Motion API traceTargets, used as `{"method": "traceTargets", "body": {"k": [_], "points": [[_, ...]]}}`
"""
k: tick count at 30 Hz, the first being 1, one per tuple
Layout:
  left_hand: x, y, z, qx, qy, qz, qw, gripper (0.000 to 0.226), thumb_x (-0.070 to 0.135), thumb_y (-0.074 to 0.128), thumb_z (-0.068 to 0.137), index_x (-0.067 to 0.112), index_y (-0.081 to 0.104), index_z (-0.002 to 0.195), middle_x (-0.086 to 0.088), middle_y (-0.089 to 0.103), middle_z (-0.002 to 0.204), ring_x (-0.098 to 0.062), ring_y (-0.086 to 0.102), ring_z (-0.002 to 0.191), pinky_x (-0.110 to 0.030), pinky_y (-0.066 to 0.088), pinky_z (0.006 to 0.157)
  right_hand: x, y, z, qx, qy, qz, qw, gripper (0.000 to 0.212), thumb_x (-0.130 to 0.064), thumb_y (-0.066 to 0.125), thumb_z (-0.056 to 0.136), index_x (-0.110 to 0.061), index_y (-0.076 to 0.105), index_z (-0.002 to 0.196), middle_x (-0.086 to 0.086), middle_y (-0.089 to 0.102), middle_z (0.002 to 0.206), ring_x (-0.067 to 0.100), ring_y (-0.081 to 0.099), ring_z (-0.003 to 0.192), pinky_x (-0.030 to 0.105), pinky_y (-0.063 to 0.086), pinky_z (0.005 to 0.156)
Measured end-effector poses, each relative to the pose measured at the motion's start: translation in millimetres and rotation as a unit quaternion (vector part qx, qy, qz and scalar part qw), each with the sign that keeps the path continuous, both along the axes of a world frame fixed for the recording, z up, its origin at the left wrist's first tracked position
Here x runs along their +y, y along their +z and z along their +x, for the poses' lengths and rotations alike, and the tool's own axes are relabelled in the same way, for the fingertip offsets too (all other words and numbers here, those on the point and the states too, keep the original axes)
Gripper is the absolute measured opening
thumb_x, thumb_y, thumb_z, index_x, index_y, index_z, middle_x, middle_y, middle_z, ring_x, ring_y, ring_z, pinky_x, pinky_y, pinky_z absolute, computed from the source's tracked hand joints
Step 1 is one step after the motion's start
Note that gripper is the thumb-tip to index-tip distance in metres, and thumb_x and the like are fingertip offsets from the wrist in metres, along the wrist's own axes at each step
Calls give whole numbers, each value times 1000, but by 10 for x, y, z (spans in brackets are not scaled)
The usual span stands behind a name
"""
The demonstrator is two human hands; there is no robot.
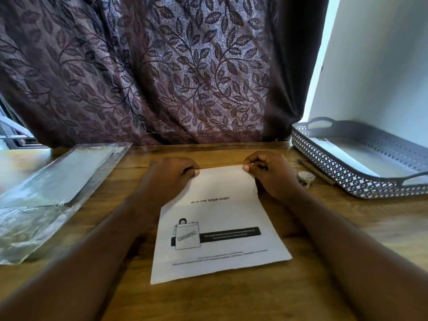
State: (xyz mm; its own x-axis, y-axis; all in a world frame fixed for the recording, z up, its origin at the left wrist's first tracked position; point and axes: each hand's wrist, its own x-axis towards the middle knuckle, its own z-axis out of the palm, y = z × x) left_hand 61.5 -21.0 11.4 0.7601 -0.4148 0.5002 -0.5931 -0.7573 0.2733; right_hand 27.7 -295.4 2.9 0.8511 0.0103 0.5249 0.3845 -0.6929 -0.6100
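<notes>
Left hand [170, 176]: fingers curled, pinching the far left corner of the printed sheet [220, 239]. Sheet lies flat on the wooden table [231, 302], its far part folded toward the person, with a crease across it. Right hand [271, 173]: thumb and fingers pinch the far right corner. Sheet extends from both grips toward the person.

Curtain: straight ahead of you hangs a dark purple-brown curtain [162, 72] with a leaf-and-vine pattern, its folds reaching down to the far edge of your tabletop.
Tabletop: your tabletop [231, 302] is brown wood with visible grain.
Wall: on your right stands a plain white wall [382, 66].
Light: a bright strip of daylight [324, 54] shows between curtain and wall.
Window: at your far left, a dark window frame [14, 133] shows past the curtain's edge.
</notes>
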Motion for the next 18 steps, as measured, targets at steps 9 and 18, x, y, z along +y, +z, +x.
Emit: {"method": "traceTargets", "body": {"k": [9,18], "points": [[230,-54,91,109,43,-167,979,8,21,69,92,16,75,90,5,74,87,-11,68,80,-39,57,80,-109,-36,56,18,-35,84,996,4,-19,75,89,-16,76,89,-3,75,82,11,69,76,40,59,78],[230,20,56,143,49,-283,947,5,23,72,89,19,74,87,1,75,88,-20,72,83,-46,59,84,-153,28,-43,190,107,236,947,18,-11,69,92,-7,75,108,8,78,104,27,75,97,44,60,89]]}}
